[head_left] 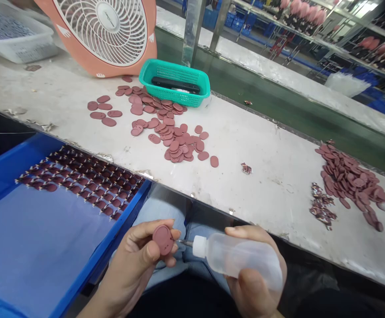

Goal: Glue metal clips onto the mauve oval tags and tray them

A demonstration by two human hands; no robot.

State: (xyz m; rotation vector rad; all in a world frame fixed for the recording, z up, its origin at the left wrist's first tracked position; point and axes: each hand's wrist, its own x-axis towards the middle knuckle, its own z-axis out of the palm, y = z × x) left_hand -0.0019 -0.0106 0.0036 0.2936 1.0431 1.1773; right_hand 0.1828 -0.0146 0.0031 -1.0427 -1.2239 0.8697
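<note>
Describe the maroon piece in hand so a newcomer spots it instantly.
Start at the long white workbench, then look below its near edge. There the left hand pinches one maroon oval piece; unlike the loose piles on top, it faces the needle tip of the squeeze bottle.

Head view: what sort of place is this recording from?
Probably a factory assembly line. A long worktable carries heaps of reddish oval pieces, a blue tray holds more in neat rows, and a green belt runs behind. The left hand holds one piece; the right hand a squeeze bottle.
</note>
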